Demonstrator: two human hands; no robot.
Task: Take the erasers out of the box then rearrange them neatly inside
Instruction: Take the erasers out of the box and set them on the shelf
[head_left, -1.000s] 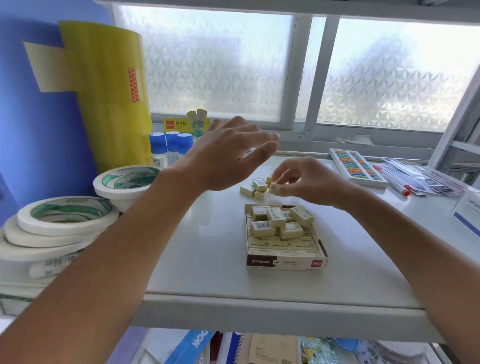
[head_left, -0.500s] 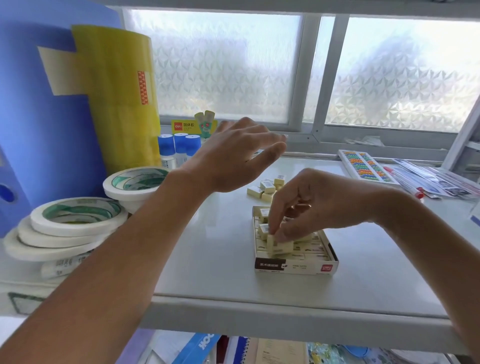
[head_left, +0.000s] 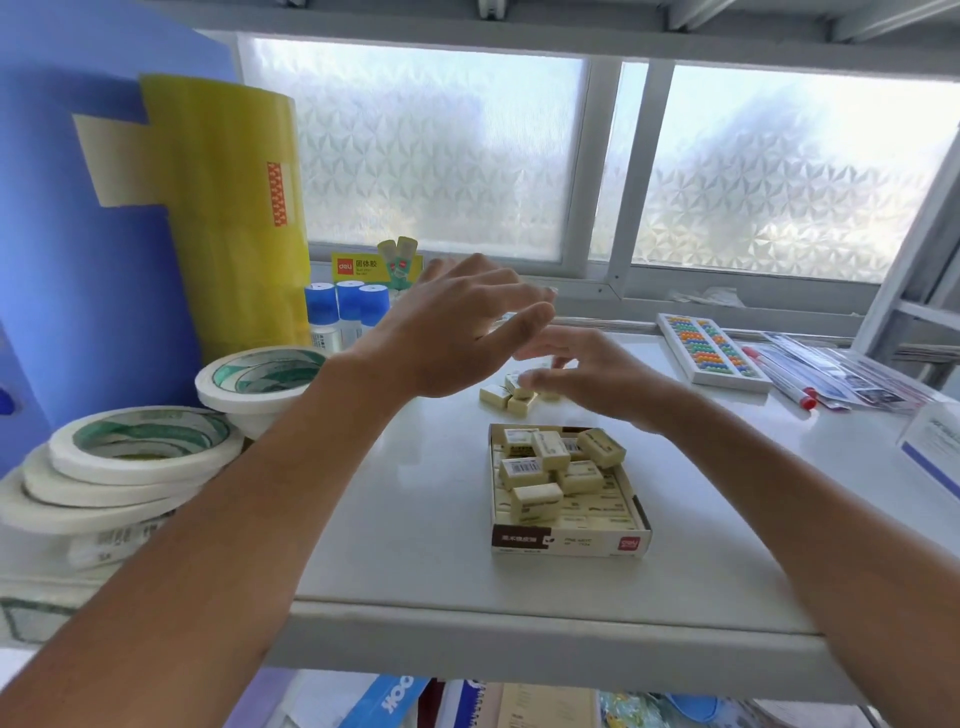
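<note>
Nearest to us is the front edge of a white shelf (head_left: 415, 545). Under it, some books (head_left: 395, 701) peek out.

On the shelf sits a small open box (head_left: 571, 543). It has a brown label on its front wall. Inside it lie pale yellow erasers (head_left: 537, 501). Some lie flat in rows at the bottom. Others are piled loose and crooked on top, toward the far end of the box.

Two bare arms reach in from the bottom corners. A little past the box is a small heap of erasers (head_left: 506, 399) lying on the shelf, outside the box. The right hand (head_left: 587, 379) is down at this heap. Its fingers are bent and blurry, and the tips touch the heap. I cannot tell if it holds an eraser.

The left hand (head_left: 457, 332) floats in the air above and to the left of the heap. Its fingers are loose and a bit spread. It holds nothing.

On the left side are flat rolls of white tape (head_left: 130, 457), stacked up. Behind them stands a tall stack of yellow tape (head_left: 234, 218) and a blue folder (head_left: 78, 234). Small bottles with blue caps (head_left: 348, 306) stand near the window.

On the right lie a tray of colored beads (head_left: 706, 348) and a red pen (head_left: 784, 384). At the very back is a frosted window (head_left: 753, 171).
</note>
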